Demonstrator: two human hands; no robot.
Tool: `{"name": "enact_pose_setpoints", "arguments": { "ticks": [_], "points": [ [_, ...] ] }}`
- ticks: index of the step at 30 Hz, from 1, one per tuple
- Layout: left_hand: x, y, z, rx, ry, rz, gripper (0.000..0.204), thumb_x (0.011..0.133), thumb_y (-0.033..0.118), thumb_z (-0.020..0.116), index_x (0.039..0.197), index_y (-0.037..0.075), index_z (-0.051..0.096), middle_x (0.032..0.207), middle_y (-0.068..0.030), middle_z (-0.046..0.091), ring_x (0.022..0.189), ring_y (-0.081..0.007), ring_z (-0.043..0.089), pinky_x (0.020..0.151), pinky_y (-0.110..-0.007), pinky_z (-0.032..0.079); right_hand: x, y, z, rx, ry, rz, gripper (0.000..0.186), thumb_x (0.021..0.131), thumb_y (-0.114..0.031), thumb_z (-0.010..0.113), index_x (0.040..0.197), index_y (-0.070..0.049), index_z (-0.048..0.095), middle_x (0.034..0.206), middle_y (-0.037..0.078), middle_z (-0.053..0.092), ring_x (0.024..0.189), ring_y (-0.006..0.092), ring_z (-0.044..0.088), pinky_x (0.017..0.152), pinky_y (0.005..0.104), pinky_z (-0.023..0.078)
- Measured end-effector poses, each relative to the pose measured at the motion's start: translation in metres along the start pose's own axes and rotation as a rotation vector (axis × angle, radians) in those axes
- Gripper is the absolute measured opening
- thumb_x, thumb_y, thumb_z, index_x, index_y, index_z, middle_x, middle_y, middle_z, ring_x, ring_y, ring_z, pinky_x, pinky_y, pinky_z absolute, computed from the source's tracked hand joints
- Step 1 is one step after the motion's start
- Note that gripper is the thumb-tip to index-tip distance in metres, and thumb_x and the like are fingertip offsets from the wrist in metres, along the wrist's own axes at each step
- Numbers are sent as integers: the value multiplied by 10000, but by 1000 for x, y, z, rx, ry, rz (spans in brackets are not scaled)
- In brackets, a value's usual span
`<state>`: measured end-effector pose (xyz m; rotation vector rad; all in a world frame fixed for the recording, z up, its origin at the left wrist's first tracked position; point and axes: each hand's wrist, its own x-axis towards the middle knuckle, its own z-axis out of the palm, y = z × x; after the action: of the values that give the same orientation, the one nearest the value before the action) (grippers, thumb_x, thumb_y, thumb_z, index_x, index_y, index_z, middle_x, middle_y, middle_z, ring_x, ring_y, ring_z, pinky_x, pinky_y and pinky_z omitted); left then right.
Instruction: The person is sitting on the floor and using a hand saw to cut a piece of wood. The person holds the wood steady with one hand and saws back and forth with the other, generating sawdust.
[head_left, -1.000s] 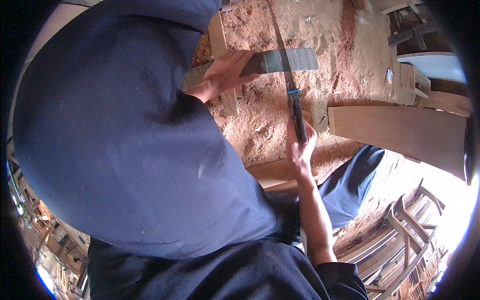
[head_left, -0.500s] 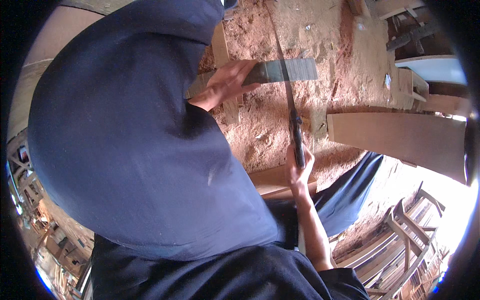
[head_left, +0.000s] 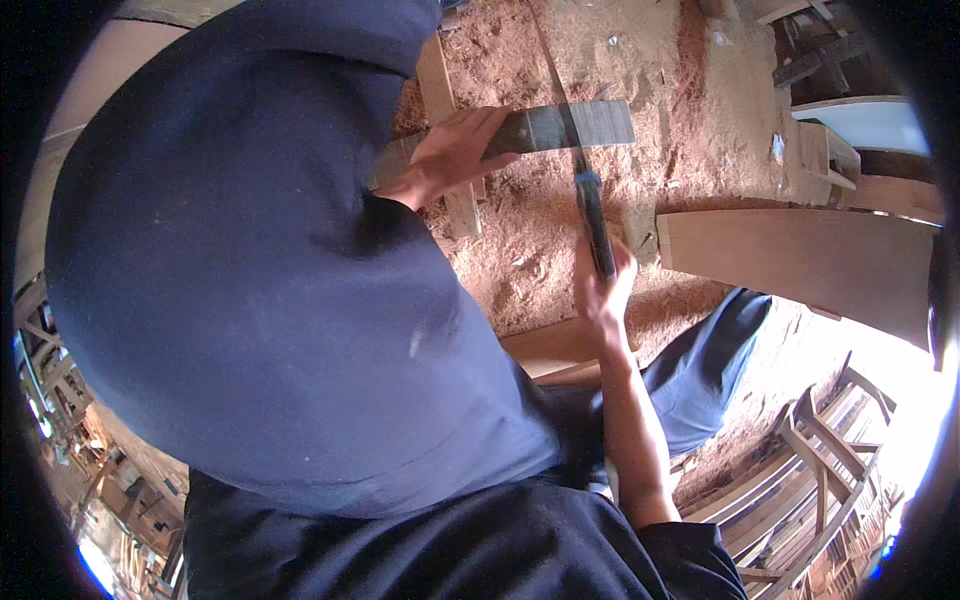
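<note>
In my right hand (head_left: pixel 605 285) is the dark handle of a handsaw (head_left: pixel 592 215), fingers closed round it. The long, thin saw blade (head_left: pixel 556 75) runs up and away from the handle and crosses a flat, greyish wooden board (head_left: pixel 603 123). My left hand (head_left: pixel 455 150) lies across this board left of the blade, thumb and fingers on either side of its width, holding it. Under the board is a narrow wooden strip (head_left: pixel 437 85). My raised leg in dark cloth hides the board's left end.
Sawdust (head_left: pixel 520 240) covers the ground around the board. A wide, flat plank (head_left: pixel 790 262) lies to the right. Near my right knee is another wooden piece (head_left: pixel 555 345). A wooden frame with slats (head_left: pixel 810 460) stands at the lower right. Timber pieces (head_left: pixel 825 150) lie at the upper right.
My right hand and the saw handle have moved forward, toward the board. My left hand stays on the board. The whole view has shifted slightly.
</note>
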<state>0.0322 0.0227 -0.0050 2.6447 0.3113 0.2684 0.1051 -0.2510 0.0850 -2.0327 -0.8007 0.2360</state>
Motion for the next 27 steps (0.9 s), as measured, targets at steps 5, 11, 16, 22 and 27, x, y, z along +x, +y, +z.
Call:
{"name": "enact_pose_setpoints", "arguments": {
  "ticks": [5,11,16,22,27],
  "points": [
    [5,7,-2,-24,-8,3,687,918,485,623,1384,11,450,1250,-181,566,1168,-344,567,996,-435,481,-22,5,-4,-36,-89,245,184,905,-101,574,739,-25,549,564,86,521,489,162,502,486,341,413],
    [4,9,-3,-62,-32,-9,674,922,469,627,1381,7,454,1265,-185,556,1180,-341,557,1017,-435,468,7,3,9,-8,-90,203,248,896,-120,590,669,-40,531,536,73,515,465,144,482,461,325,395],
    [6,3,-9,-16,-48,-3,695,904,463,649,1377,-7,451,1258,-190,557,1172,-347,557,1000,-440,470,-20,10,5,-54,-42,149,245,897,-144,614,685,-38,547,542,75,532,458,168,517,455,340,414],
    [5,10,-3,-45,-50,-7,705,920,497,619,1387,-3,450,1231,-183,574,1169,-330,558,1007,-438,476,0,26,15,-103,-23,49,165,881,-146,626,769,-28,598,543,96,509,435,218,487,459,357,430],
    [4,5,-2,57,39,88,693,930,500,602,1376,-12,464,1210,-177,577,1145,-320,571,987,-423,492,-29,-5,1,33,1,229,165,880,-103,600,737,-22,580,539,80,509,457,195,504,464,348,415]
  ]
}}
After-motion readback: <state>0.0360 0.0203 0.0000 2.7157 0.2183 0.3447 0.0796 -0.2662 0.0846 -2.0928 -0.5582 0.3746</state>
